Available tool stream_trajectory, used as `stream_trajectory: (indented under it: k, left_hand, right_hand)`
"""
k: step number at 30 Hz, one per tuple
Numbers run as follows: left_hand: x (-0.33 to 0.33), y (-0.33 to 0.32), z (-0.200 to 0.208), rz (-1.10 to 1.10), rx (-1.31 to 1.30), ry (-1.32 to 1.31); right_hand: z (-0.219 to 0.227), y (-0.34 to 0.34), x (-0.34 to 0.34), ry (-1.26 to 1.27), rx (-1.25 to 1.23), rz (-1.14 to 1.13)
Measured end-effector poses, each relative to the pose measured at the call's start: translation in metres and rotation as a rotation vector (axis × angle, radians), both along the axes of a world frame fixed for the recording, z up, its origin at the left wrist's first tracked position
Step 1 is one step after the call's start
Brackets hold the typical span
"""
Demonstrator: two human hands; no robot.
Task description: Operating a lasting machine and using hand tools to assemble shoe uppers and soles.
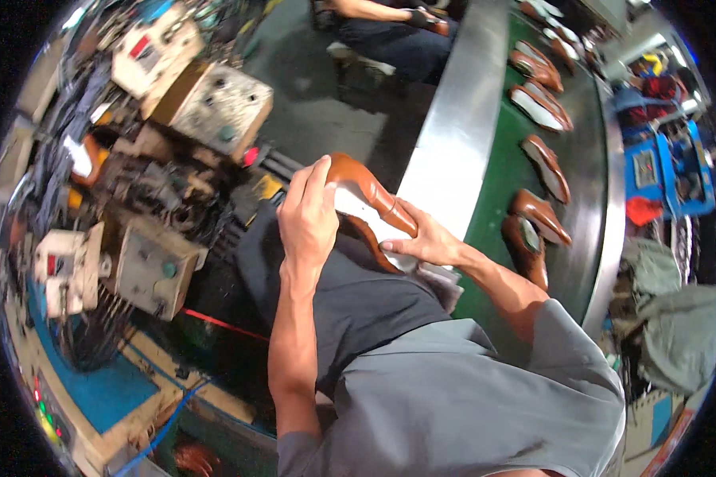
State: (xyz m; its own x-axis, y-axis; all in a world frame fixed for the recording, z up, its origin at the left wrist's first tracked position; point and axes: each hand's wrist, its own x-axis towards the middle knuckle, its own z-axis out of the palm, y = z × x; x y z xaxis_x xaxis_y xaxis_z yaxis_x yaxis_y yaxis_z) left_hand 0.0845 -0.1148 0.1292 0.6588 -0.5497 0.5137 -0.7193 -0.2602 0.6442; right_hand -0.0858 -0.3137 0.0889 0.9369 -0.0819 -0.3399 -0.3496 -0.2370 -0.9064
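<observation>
A brown leather shoe upper (358,179) with a white underside is held over my lap, tilted, its rounded toe toward the upper left. My left hand (307,208) is closed around the toe end. At the other end, my right hand (427,235) grips the shoe with the thumb on the white underside and the fingers mostly hidden behind it. Both hands are on this one shoe upper.
To my right runs a green conveyor belt (485,230) bearing several brown shoes (539,107), beside a metal ledge (461,103). Machinery with control boxes (221,107) stands at left. Another person (394,36) sits ahead. A blue crate (664,171) lies beyond the belt.
</observation>
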Motion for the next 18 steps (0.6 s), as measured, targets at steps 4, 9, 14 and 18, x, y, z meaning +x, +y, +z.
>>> stream_trajectory:
  k: [4, 9, 14, 18]
  left_hand:
    - [-0.034, 0.084, 0.038, -0.112, 0.037, 0.031]
    - [-0.092, 0.109, 0.034, 0.019, -0.407, 0.73]
    - [-0.087, 0.12, 0.018, 0.141, -0.147, 0.455]
    - [-0.085, 0.118, 0.016, 0.159, -0.117, 0.371]
  right_hand:
    - [-0.025, 0.05, 0.067, -0.375, -0.032, 0.106]
    - [-0.067, 0.117, 0.094, -0.598, 0.0, 0.177]
    - [-0.082, 0.134, 0.08, -0.641, -0.077, 0.289]
    - [-0.086, 0.129, 0.077, -0.65, -0.091, 0.284]
